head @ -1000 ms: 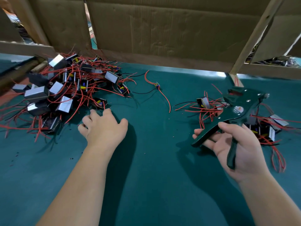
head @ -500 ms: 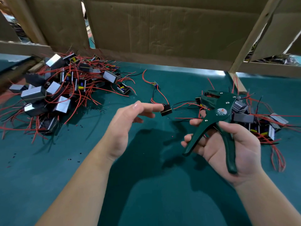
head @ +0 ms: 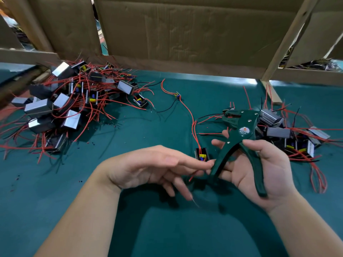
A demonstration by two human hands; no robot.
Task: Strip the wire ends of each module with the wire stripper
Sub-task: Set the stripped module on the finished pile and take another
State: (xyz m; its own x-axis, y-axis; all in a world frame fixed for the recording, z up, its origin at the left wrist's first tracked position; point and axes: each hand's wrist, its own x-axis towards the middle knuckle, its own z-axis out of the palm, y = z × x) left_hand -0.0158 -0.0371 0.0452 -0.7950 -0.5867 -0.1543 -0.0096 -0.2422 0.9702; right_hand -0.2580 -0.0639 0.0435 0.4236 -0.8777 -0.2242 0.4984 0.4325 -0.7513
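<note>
The right hand [head: 259,169] grips the green wire stripper [head: 244,131] above the desk [head: 55,182], handles spread; the left hand [head: 157,167], fingers [head: 194,165] nearly straight and blurred, meets a small module [head: 202,154] beside the stripper's handle; whether it holds it, I cannot tell.

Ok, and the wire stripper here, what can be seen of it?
The wire stripper is dark green, seemingly painted metal, with silver rivets and a round white-and-orange label near its pivot. Its two long handles are spread apart; the head points up and away, above the green mat. The right hand holds it, thumb over one handle, fingers behind the other. Fingertips of the left hand reach toward that second handle; contact is unclear.
</note>
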